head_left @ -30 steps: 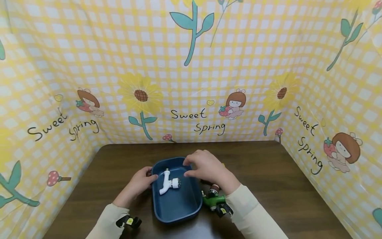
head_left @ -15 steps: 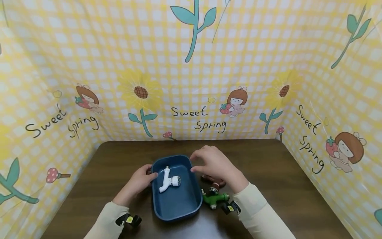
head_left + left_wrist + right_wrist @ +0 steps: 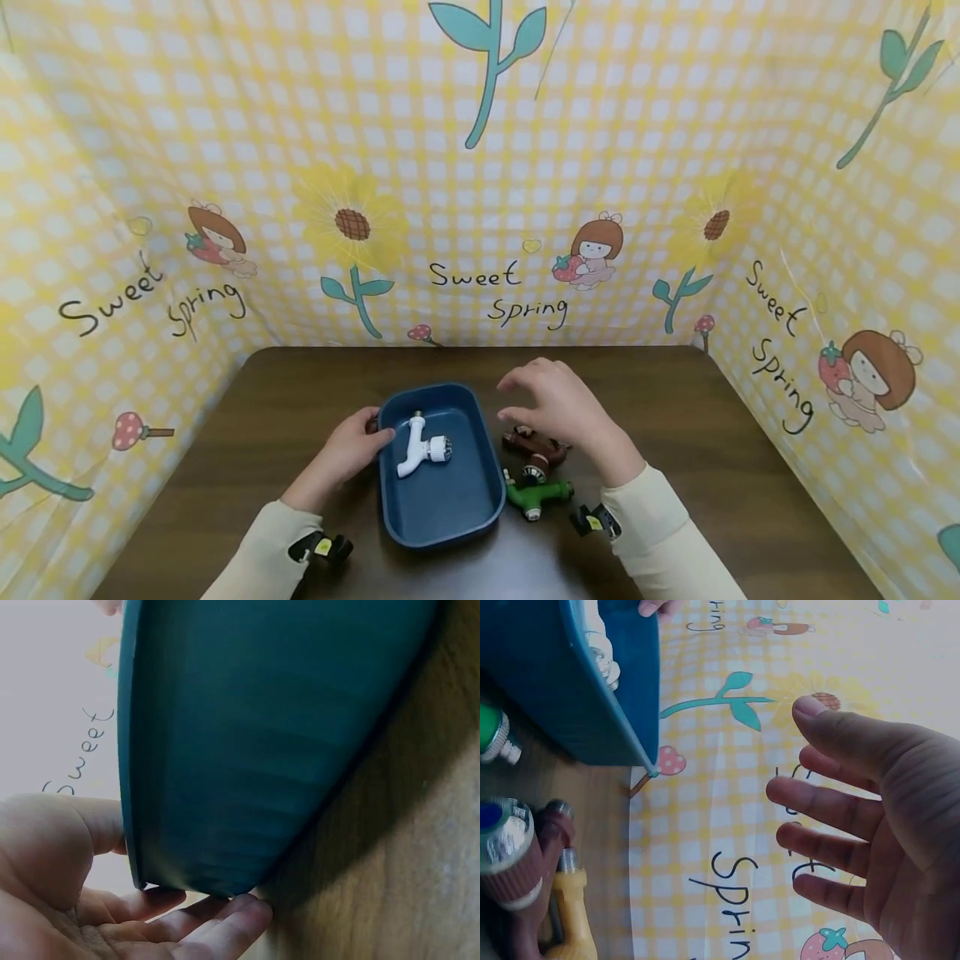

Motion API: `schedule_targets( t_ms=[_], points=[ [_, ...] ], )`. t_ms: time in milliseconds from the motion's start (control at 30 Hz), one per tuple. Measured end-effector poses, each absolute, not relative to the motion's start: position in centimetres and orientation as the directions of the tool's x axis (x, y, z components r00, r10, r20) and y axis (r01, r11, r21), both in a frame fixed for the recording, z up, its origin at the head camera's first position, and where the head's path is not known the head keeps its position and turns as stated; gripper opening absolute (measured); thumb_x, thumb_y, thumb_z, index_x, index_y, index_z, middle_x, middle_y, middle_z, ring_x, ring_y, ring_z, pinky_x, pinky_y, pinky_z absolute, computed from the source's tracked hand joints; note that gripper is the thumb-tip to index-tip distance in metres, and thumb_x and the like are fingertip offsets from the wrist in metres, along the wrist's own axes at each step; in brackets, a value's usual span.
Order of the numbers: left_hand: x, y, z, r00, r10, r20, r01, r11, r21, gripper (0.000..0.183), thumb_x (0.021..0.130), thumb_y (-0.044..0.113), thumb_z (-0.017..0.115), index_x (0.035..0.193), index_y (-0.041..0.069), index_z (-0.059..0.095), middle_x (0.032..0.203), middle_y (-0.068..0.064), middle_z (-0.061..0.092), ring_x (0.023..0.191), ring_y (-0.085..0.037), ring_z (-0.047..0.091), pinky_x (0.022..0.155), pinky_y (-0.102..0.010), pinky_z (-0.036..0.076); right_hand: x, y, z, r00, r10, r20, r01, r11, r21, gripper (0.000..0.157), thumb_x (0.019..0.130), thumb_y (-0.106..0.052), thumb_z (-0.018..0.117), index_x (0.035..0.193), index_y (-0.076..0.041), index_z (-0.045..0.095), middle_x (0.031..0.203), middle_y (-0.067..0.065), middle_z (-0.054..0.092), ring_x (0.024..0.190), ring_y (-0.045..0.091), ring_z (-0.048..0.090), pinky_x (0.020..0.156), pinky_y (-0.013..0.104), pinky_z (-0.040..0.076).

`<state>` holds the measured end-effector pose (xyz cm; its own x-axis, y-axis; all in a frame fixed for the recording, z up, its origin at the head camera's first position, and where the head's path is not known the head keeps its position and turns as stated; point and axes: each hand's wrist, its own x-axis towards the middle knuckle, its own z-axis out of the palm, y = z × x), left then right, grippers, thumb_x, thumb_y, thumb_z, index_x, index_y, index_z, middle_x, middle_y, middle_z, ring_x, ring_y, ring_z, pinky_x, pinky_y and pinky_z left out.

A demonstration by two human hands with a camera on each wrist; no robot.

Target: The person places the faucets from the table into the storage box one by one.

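Note:
At the left side of a blue tray (image 3: 450,510), my left hand (image 3: 349,446) holds the rim, thumb over the top. The left wrist view shows its fingers (image 3: 225,930) against the tray's outer wall. Inside the tray a white plastic tap (image 3: 416,451) lies on its side. My right hand (image 3: 562,406) hovers past the tray's right edge with spread fingers and nothing in them. Below it on the table are a brown tap (image 3: 538,452) and a green tap (image 3: 534,498). A yellow tap (image 3: 573,919) shows beside the brown one in the right wrist view.
The dark wooden table (image 3: 697,467) carries everything. Yellow checked cloth (image 3: 480,192) with printed flowers encloses its back and both sides. Each sleeve has a black camera strap (image 3: 597,521) at the wrist.
My right hand has drawn away rightward from above the tray's far right corner, uncovering the brown tap. My left hand keeps its hold on the rim, and the white tap stays in the tray.

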<state>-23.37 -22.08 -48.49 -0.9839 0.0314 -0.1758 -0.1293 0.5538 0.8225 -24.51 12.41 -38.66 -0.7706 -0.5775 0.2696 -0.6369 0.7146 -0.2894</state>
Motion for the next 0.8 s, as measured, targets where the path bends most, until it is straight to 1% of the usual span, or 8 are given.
schedule_targets(
  t_ms=[200,467,667,800],
  points=[
    [-23.1,-22.3,-48.5,-0.981,0.025,-0.194,-0.149,0.549,0.822,0.05,0.103,0.023,0.06,0.144,-0.003,0.048,0.13,-0.022,0.061,0.106,-0.026,0.064,0.082,-0.039,0.06,-24.1,13.3,-38.7,-0.777,-0.555,0.297,-0.628,0.721,-0.294,0.033,0.088,-0.042,0.08,0.116,-0.025,0.075,0.112,-0.008,0.073,0.111,0.016,0.061,0.098,0.042,0.049],
    [-23.0,-22.3,-48.4,-0.982,0.03,-0.187,-0.139,0.554,0.821,0.049,0.103,0.023,0.06,0.143,-0.003,0.049,0.128,-0.021,0.062,0.104,-0.025,0.063,0.082,-0.039,0.06,-23.4,14.7,-39.0,-0.808,-0.49,0.329,-0.581,0.756,-0.301,0.033,0.088,-0.04,0.08,0.115,-0.022,0.075,0.111,-0.006,0.073,0.111,0.019,0.062,0.102,0.048,0.046],
    [-23.2,-22.1,-48.6,-0.984,0.021,-0.175,-0.135,0.55,0.824,0.048,0.102,0.023,0.061,0.142,-0.002,0.051,0.127,-0.021,0.063,0.103,-0.025,0.064,0.082,-0.039,0.06,-23.1,15.7,-39.4,-0.818,-0.446,0.362,-0.558,0.767,-0.317,0.034,0.086,-0.039,0.083,0.113,-0.02,0.075,0.11,-0.005,0.074,0.111,0.02,0.062,0.103,0.049,0.045],
    [-23.1,-22.0,-48.6,-0.985,0.018,-0.171,-0.133,0.548,0.826,0.048,0.102,0.021,0.061,0.142,-0.003,0.051,0.126,-0.021,0.063,0.101,-0.024,0.064,0.081,-0.039,0.06,-22.9,16.0,-39.9,-0.831,-0.426,0.358,-0.541,0.769,-0.341,0.036,0.085,-0.039,0.083,0.114,-0.02,0.075,0.11,-0.005,0.075,0.112,0.021,0.062,0.105,0.05,0.044]
  ],
)
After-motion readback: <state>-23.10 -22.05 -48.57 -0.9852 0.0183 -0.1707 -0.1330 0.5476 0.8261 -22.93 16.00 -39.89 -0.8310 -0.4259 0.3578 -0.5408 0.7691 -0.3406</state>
